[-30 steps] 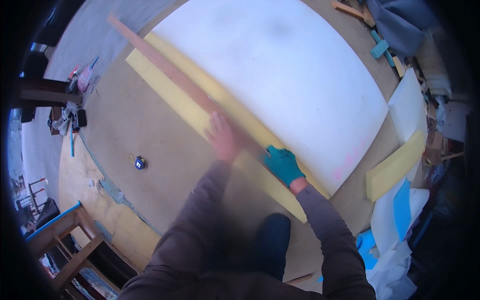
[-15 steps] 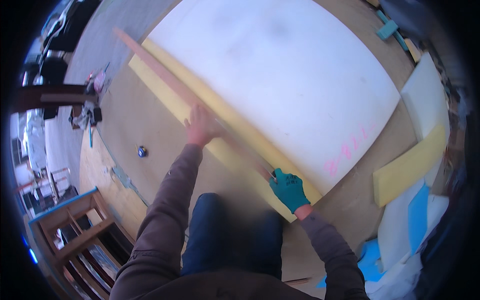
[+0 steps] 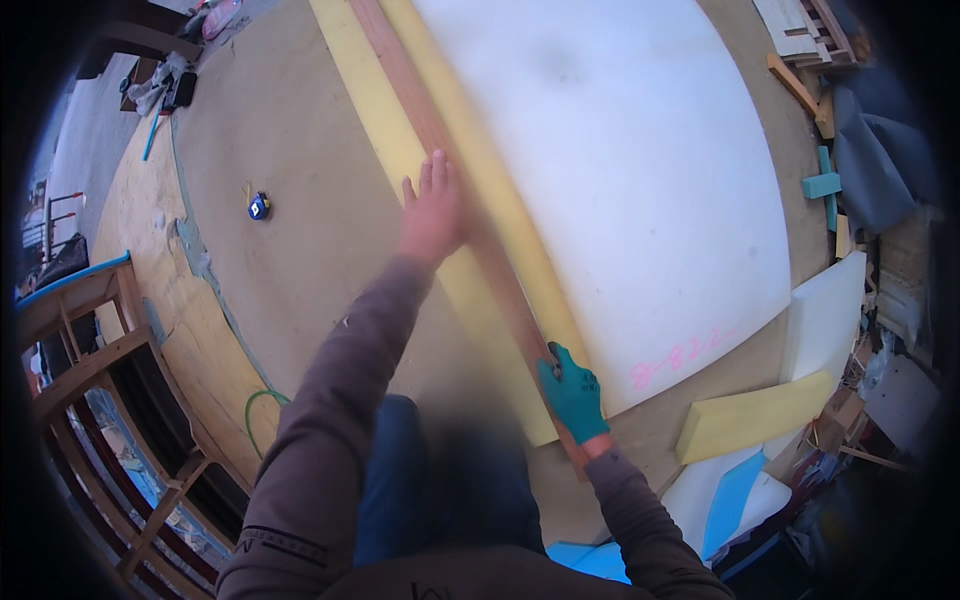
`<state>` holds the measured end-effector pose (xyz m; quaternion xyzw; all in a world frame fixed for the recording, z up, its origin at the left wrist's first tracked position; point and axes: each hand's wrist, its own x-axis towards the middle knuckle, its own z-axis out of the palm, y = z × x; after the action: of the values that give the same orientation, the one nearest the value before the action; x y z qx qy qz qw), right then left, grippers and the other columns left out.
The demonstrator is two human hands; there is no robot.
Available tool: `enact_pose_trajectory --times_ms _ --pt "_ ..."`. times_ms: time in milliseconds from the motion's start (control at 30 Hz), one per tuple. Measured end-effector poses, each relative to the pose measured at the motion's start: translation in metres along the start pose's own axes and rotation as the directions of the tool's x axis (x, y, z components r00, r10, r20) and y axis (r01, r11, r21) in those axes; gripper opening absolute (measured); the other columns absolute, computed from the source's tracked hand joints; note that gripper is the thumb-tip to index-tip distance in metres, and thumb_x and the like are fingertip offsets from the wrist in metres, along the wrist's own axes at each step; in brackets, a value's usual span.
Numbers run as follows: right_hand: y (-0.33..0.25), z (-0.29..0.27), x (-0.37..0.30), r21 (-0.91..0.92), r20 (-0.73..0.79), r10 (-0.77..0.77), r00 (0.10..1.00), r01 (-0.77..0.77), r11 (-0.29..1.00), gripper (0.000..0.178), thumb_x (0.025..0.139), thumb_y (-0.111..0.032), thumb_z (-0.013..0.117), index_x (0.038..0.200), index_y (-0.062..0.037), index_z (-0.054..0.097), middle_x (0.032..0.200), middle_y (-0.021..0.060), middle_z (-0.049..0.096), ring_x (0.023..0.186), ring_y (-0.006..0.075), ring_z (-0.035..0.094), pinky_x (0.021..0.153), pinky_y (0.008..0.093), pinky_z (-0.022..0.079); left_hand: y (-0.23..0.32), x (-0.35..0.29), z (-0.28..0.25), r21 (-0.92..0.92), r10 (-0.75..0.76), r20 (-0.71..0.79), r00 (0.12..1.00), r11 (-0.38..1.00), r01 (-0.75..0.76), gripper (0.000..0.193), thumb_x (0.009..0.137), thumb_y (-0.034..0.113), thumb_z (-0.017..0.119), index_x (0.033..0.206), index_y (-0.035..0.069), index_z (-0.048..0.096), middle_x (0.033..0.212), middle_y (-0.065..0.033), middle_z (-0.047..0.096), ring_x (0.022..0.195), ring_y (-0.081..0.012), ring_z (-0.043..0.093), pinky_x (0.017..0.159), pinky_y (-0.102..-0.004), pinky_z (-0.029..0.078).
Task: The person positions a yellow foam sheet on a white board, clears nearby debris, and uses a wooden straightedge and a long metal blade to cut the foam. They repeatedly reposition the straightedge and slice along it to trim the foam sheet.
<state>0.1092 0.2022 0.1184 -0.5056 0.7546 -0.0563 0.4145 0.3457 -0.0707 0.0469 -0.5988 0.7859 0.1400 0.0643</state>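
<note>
My bare left hand lies with fingers stretched out on a long reddish-brown wooden strip. The strip rests lengthwise on yellow foam, which shows along both its sides. Farther down the strip, my right hand, in a teal glove, is closed on a thin blade-like tool at the strip's right edge. Its handle is mostly hidden in the glove. The strip's near end sticks out past the glove. To the right lies a large white foam slab with pink marking on it.
A blue tape measure lies left on the brown-covered tabletop. Wooden framework stands lower left. At right are a yellow foam block, white and blue foam pieces and a teal piece.
The view has shifted, and the strip and foam now run more steeply. The strip's near end has come into sight below the glove. Both hands stay on the strip.
</note>
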Motion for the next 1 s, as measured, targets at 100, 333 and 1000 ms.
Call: enact_pose_trajectory --times_ms 100,333,1000 --pt "-0.005 -0.001 -0.001 0.105 -0.04 0.036 0.999 -0.031 0.994 0.043 0.1 -0.032 0.062 0.137 -0.0094 0.065 0.078 0.0205 0.069 0.071 0.0378 0.07 0.069 0.0477 0.054 0.003 0.002 0.0 0.039 0.015 -0.051 0.999 0.999 -0.013 0.132 0.059 0.041 0.1 0.159 -0.007 0.028 0.171 -0.024 0.019 0.158 -0.0403 0.023 0.12 -0.0679 0.029" --pt "0.002 0.006 0.006 0.017 -0.096 0.035 0.995 -0.033 0.999 0.033 0.099 -0.025 0.059 0.125 -0.0072 0.069 0.074 0.0224 0.066 0.068 0.0381 0.069 0.066 0.0456 0.053 0.0 0.014 0.019 -0.012 -0.023 -0.076 0.997 1.0 0.022 0.135 0.055 0.045 0.1 0.158 -0.007 0.031 0.171 -0.0234 0.023 0.157 -0.0401 0.026 0.122 -0.0673 0.027" --pt "0.033 0.03 0.016 -0.187 -0.207 -0.266 0.942 0.228 0.955 0.027 0.098 -0.029 0.053 0.096 -0.0048 0.065 0.093 0.0272 0.069 0.087 0.0498 0.066 0.079 0.0561 0.053 0.124 -0.175 0.109 0.116 0.117 -0.234 0.965 0.989 -0.091 0.087 0.087 0.033 0.071 0.154 -0.01 0.038 0.168 -0.0287 0.026 0.156 -0.0438 0.028 0.124 -0.0646 0.021"
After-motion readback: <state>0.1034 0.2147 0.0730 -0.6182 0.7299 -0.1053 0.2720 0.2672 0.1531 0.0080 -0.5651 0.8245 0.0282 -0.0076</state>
